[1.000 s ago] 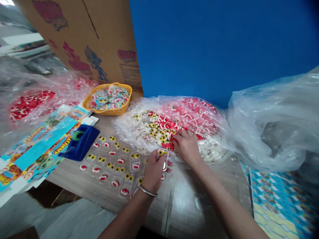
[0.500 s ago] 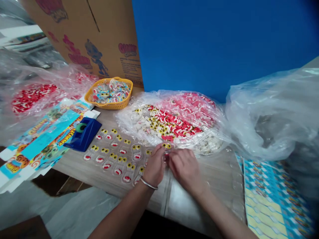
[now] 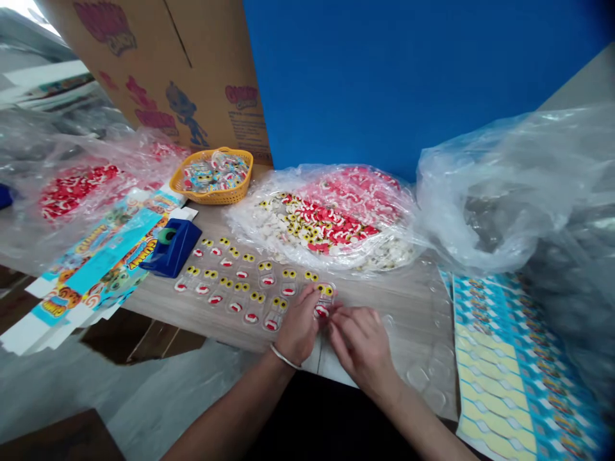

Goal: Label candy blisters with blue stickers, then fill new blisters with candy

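Observation:
My left hand [image 3: 298,326] and my right hand [image 3: 359,346] meet over the wooden table's near edge. Between their fingers is a clear plastic blister [image 3: 324,301] holding yellow gummy eyes and a red-and-white gummy mouth. Its lower part is partly hidden by my fingers. Just left of my left hand lie rows of similar filled blisters [image 3: 230,288]. A clear bag of loose gummy eyes and red-and-white gummy mouths [image 3: 327,221] lies farther back, beyond both hands.
A blue tape dispenser [image 3: 172,248] stands beside a printed flat carton [image 3: 106,269]. Behind are an orange basket of packs [image 3: 211,178], a cardboard box [image 3: 163,70] and a blue board [image 3: 384,77]. Printed card sheets [image 3: 509,371] and a plastic bag [image 3: 500,192] lie right.
My right hand has left the gummy bag and joined my left on the blister. A red-and-white gummy mouth now shows in the blister. The view has tilted, shifting everything upward.

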A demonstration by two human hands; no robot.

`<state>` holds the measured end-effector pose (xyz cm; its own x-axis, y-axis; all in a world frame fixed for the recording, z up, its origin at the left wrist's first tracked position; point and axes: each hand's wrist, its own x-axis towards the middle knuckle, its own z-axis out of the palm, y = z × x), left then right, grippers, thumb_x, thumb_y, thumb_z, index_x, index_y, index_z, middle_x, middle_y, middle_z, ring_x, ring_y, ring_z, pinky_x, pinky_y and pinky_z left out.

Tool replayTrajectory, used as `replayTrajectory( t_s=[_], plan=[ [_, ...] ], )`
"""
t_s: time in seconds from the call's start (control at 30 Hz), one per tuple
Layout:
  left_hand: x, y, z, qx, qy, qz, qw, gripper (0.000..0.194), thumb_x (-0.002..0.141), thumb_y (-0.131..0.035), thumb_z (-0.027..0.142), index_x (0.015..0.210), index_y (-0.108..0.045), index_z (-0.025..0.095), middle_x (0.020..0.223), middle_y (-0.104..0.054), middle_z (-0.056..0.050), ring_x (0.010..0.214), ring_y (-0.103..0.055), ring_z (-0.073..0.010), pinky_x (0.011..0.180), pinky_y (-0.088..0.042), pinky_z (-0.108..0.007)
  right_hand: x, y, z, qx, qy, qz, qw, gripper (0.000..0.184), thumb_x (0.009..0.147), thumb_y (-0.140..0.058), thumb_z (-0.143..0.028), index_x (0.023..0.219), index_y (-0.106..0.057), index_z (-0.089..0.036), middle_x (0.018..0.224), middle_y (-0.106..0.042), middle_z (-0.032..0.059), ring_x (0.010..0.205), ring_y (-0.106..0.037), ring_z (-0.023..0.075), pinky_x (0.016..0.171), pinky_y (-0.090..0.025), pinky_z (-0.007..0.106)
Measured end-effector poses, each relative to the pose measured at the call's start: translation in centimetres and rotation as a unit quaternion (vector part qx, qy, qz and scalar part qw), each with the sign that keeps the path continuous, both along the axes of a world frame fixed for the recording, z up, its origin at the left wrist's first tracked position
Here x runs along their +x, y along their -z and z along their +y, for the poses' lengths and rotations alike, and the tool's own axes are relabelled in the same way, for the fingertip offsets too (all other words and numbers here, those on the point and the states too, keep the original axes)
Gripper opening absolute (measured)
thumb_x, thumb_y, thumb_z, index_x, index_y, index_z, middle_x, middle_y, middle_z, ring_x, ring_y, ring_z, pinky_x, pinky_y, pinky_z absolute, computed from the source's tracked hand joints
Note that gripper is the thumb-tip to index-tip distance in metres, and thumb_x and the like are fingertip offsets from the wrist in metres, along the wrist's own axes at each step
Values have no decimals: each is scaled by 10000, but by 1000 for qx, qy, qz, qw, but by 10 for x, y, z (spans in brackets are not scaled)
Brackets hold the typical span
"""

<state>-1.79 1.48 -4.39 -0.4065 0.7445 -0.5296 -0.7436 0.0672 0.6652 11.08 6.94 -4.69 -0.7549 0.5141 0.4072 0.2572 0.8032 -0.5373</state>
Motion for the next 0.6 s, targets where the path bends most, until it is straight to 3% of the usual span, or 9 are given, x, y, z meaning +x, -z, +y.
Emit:
replayTrajectory(
  t_s=[0.1,0.2,0.27,0.33,0.4,0.5,0.6],
  plan=[
    [8,1,-20,-12,36,-3,999,280,796,-642,360,1034,-631,212,1044,-701,-78,879,-677,-212,701,-532,-313,6,6,3,-219,74,3,973,211,937,-520,-319,1079,-622,-202,880,-686,67,776,-638,199,722,-496,345],
    [15,5,-42,-33,69,-13,997,352,804,-649,397,1087,-616,191,996,-709,-85,818,-688,-204,733,-544,-347,5,20,2,-428,37,1,903,256,905,-546,-409,991,-650,-192,808,-681,37,718,-635,178,656,-503,292],
    [16,8,-56,-48,75,-11,996,388,813,-645,425,1108,-599,177,976,-710,-89,802,-694,-196,758,-545,-349,0,31,-3,-489,14,-1,872,252,872,-574,-422,877,-660,-184,736,-664,11,665,-611,157,616,-482,267],
    [14,11,-71,-85,79,6,993,434,820,-634,463,1146,-570,183,979,-706,-89,801,-704,-193,763,-547,-343,-7,40,-10,-494,28,-2,869,238,839,-594,-407,809,-657,-179,647,-621,-18,585,-562,133,566,-447,247],
    [9,13,-87,-155,90,65,982,513,810,-635,488,1213,-519,194,960,-702,-85,751,-707,-191,709,-556,-331,-16,46,-14,-465,60,-8,883,203,814,-595,-361,755,-653,-176,602,-598,-28,555,-539,127,553,-427,241],
    [-3,11,-109,-232,123,224,938,615,781,-645,492,1281,-454,189,885,-694,-63,611,-674,-174,556,-529,-291,-36,49,-16,-396,92,-34,913,127,781,-573,-244,724,-664,-175,631,-638,-8,579,-566,136,586,-429,246],
    [-14,8,-123,-244,144,325,903,560,794,-599,518,1229,-487,184,788,-677,-26,531,-634,-164,479,-477,-264,-56,46,-16,-337,95,-79,933,135,755,-553,-147,743,-683,-182,656,-673,4,598,-592,144,607,-425,243]
  ],
)
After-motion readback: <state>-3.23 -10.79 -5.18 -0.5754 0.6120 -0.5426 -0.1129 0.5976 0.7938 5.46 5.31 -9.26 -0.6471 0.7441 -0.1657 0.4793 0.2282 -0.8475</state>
